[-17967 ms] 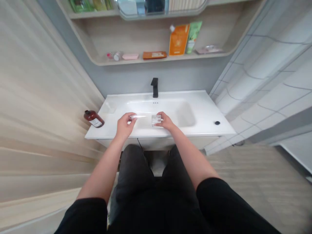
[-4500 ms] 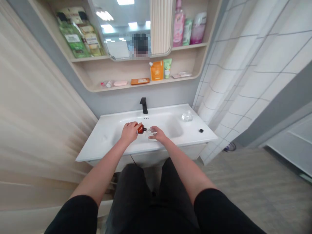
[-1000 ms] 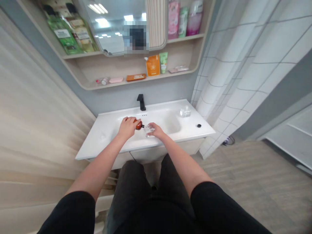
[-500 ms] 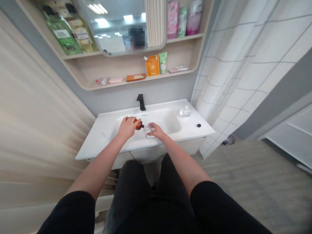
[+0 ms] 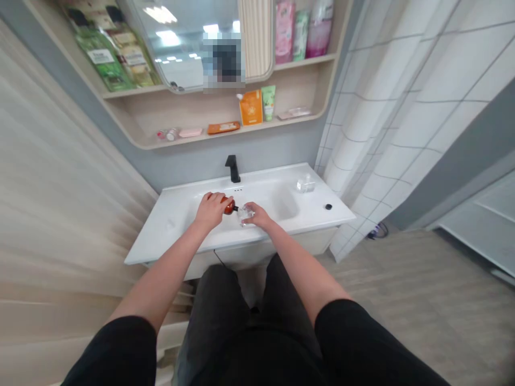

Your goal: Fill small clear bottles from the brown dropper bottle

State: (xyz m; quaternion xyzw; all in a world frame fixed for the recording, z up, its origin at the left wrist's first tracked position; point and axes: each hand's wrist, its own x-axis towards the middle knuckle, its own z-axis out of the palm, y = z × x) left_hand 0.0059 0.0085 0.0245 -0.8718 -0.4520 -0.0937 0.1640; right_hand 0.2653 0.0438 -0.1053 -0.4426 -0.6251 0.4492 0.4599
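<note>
A pale shelf unit (image 5: 92,88) spans the wall above a white countertop (image 5: 314,210), whose long basin (image 5: 287,201) sits below both hands. A mirror (image 5: 181,59) fronts the unit's upper part, and a black faucet (image 5: 233,169) stands at the basin's back edge.

The left hand (image 5: 211,210) comes in over the basin with its fingers curled closely around the body of a red-brown bottle (image 5: 229,206); its thumb is hard to make out. The right hand (image 5: 259,215) faces it, thumb and fingers parted by the width of a clear container (image 5: 244,215) and pressed against its sides.

Of the shelf containers, a green bottle (image 5: 102,59) and a yellow bottle (image 5: 137,58) stand at the upper left, and a pink bottle (image 5: 284,32) and a purple bottle (image 5: 319,32) at the upper right. An orange pouch (image 5: 251,108) leans on the lower shelf.

The red-brown bottle lies tipped on its side, its black neck pointing at the clear container; whether they touch, and how much liquid either holds, I cannot tell. A clear vessel (image 5: 306,185) rests on the countertop right of the basin, its contents unclear too. Near it, well apart from both hands, lies 1 small black cap (image 5: 329,207)
</note>
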